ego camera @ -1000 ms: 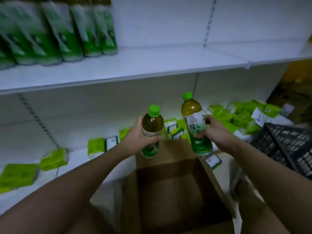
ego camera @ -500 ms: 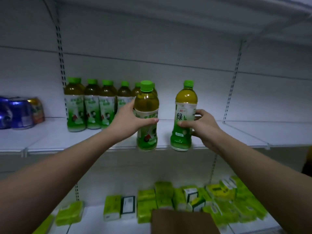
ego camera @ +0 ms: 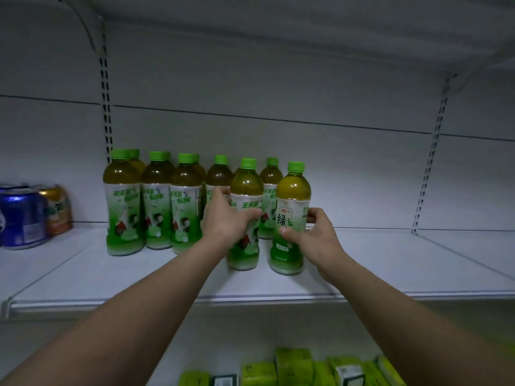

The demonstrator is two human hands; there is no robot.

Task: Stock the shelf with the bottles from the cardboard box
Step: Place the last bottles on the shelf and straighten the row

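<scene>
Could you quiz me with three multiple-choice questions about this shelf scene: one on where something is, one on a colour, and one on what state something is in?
1. Where do the drink cans stand?
A. Left of the bottle row
B. Right of the bottle row
C. On the shelf below

2. What colour are the bottle caps?
A. Red
B. Green
C. White

3. What is the right hand doing?
A. Hanging empty
B. Holding a can
C. Gripping an upright bottle on the shelf

Answers:
1. A, the cans sit at the picture's far left, beside the row.
2. B, every visible cap is green.
3. C, its fingers wrap the bottle, whose base sits on the shelf, while the left hand grips its neighbour.
</scene>
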